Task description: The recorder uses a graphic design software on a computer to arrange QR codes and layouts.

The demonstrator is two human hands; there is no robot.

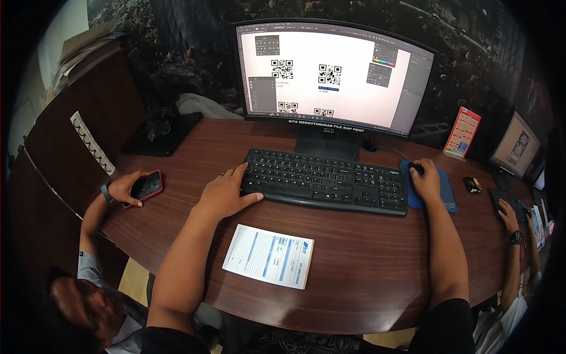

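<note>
My left hand (223, 193) rests at the left end of a black keyboard (321, 183). Its fingertips touch the leftmost keys, with the thumb stretched out along the front edge. Over on a blue mouse pad (447, 197), my right hand (429, 179) is curled over a dark computer mouse (417, 169), mostly hidden under the fingers. Behind the keyboard stands a curved monitor (354, 97), its screen showing several square black-and-white codes and tool panels. A white and blue printed form pad (268, 258) lies at an angle on the desk between my forearms.
At the left, another person's hand (122, 187) holds a red-cased phone (147, 185) on the desk. A red desk calendar (462, 133) and small dark box (472, 184) stand right. Farther right, another hand (507, 216) is at a second keyboard. A black stand (156, 133) sits back left.
</note>
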